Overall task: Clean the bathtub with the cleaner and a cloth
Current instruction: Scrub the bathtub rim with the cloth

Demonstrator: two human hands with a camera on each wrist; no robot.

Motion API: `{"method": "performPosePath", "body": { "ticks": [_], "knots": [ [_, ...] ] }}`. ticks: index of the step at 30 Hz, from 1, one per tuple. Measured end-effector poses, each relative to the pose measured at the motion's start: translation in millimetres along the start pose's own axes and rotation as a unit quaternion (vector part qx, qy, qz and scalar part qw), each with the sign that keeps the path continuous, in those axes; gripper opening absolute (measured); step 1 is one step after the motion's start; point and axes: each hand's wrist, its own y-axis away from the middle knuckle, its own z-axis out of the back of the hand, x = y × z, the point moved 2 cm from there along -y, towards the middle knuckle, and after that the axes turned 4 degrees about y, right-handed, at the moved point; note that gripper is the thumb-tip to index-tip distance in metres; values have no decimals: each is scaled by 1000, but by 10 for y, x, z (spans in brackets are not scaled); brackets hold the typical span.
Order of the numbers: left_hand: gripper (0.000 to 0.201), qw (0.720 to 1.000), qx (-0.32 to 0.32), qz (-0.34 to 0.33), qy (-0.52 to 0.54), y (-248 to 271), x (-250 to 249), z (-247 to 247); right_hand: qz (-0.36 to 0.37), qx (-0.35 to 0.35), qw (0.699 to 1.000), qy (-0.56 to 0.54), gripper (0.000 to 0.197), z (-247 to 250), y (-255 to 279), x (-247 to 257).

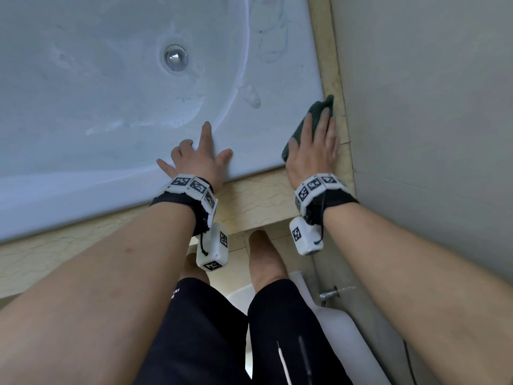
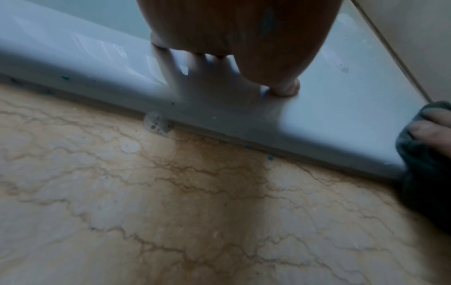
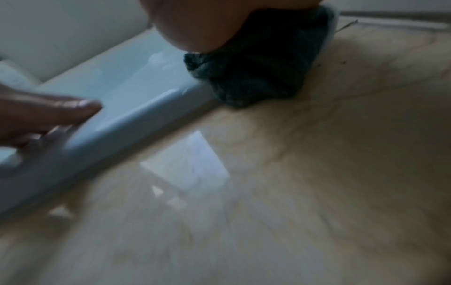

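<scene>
The cloth (image 1: 311,126) is being pressed flat under the right hand (image 1: 313,151) on the tub (image 1: 263,65) rim corner; the left hand (image 1: 194,159), empty and spread, is being braced alongside. Blue streaks beyond the grip are being left for wiping.

A beige marble-veined tile ledge (image 1: 258,198) borders the tub, a small patch of soap foam (image 2: 157,123) on it. A chrome valve (image 1: 329,294) juts from the grey wall (image 1: 430,107).

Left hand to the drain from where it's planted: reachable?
Probably yes. The left hand rests flat on the tub rim; nothing lies between it and the drain, though it looks like a stretch.
</scene>
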Motion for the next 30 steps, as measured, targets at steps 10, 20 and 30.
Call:
{"method": "performPosePath", "body": {
  "ticks": [10,20,30],
  "knots": [
    [64,1000,-1,0,0,-16,3,-9,85,39,994,51,62,-31,128,210],
    [65,1000,-10,-8,-1,-21,24,-46,-113,-14,993,-30,62,68,-357,291],
    [65,1000,-9,-3,-7,-29,18,-35,33,15,999,4,61,-98,214,122]
  ]
}}
